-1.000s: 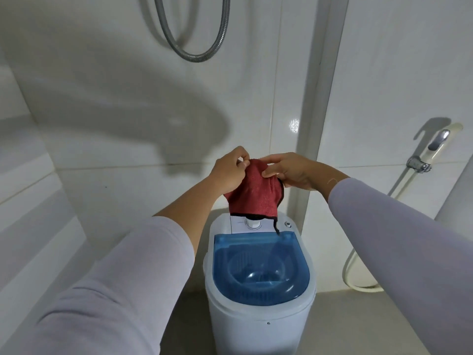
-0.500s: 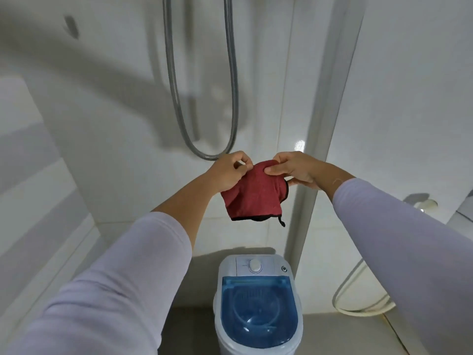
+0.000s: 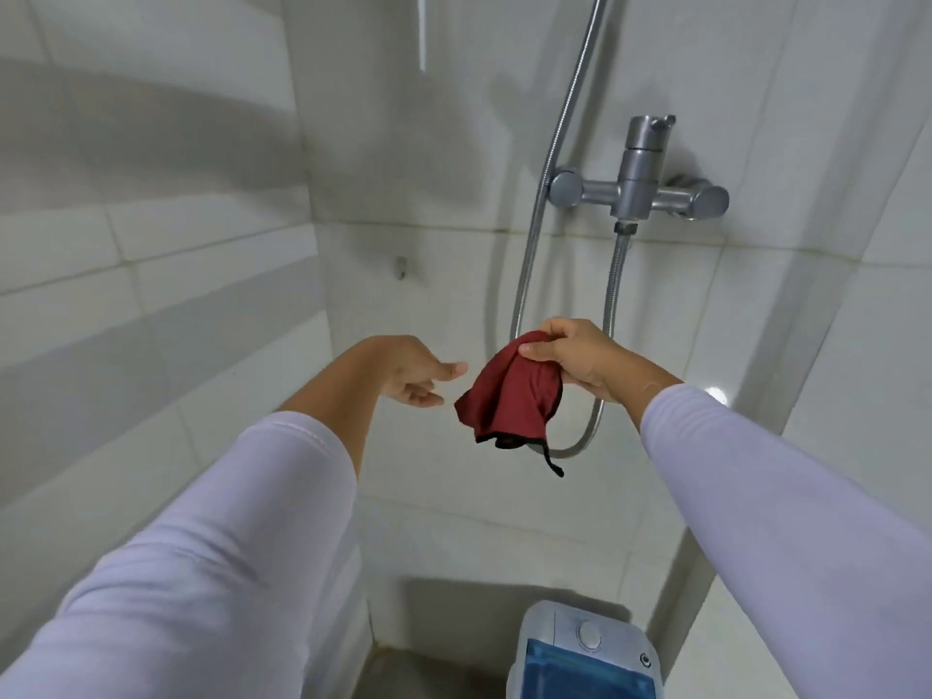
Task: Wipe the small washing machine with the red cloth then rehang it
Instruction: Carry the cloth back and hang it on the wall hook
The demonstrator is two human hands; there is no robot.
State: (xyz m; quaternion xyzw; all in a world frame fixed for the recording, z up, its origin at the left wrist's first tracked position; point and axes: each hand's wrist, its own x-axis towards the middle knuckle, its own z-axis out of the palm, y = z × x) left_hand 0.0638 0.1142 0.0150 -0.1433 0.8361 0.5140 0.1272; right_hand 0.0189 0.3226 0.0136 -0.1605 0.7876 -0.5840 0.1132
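The red cloth (image 3: 509,391) with a black hem and a dangling black loop hangs bunched from my right hand (image 3: 570,355), which pinches its top edge at chest height. My left hand (image 3: 418,375) is open just left of the cloth, fingers spread, not touching it. The small white washing machine (image 3: 580,653) with a blue lid and a round knob shows only its top at the bottom of the view, well below the cloth. A small metal wall hook (image 3: 401,267) sits on the tiled wall above and left of my hands.
A chrome shower mixer (image 3: 640,189) is fixed to the wall above right, with metal hoses (image 3: 529,254) looping down behind the cloth. White tiled walls close in on the left, back and right.
My left hand let go of the cloth and moved left. The cloth now hangs from my right hand alone. The view tilted upward, bringing the mixer and hook into sight.
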